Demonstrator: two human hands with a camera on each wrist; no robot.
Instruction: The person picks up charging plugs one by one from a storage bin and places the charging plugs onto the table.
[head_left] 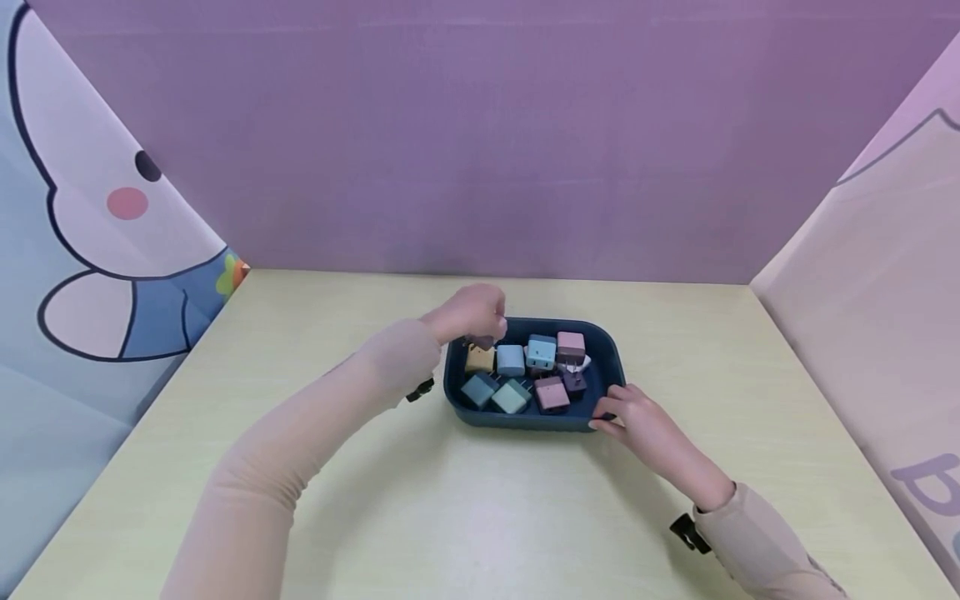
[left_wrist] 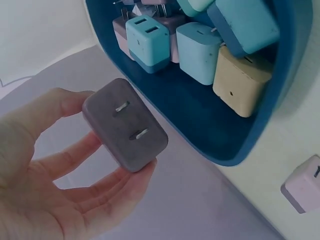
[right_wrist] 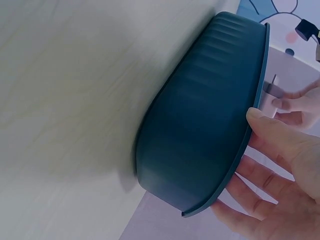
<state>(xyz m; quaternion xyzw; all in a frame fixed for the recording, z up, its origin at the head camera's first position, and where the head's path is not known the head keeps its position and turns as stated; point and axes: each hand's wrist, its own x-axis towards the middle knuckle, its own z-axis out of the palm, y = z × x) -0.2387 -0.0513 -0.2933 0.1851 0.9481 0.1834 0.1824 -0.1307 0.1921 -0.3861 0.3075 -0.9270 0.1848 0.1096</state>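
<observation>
My left hand (head_left: 474,310) is over the back left of a dark blue plastic basket (head_left: 525,422). Between its thumb and fingers it pinches a charger plug (left_wrist: 125,125), whose dull purple face with two metal prongs shows in the left wrist view. Around the front right corner of the basket, the thumb and fingers of my right hand (head_left: 637,421) grip the rim. Several charger plugs lie inside, among them a yellow one (head_left: 480,359), a light blue one (head_left: 511,360), a green one (head_left: 512,397) and a pink one (head_left: 552,393).
Outside the basket, a pink charger plug (left_wrist: 305,185) appears at the right edge of the left wrist view. The pale wooden table (head_left: 480,517) meets a purple panel (head_left: 480,150) at the back. Printed cartoon panels stand on both sides.
</observation>
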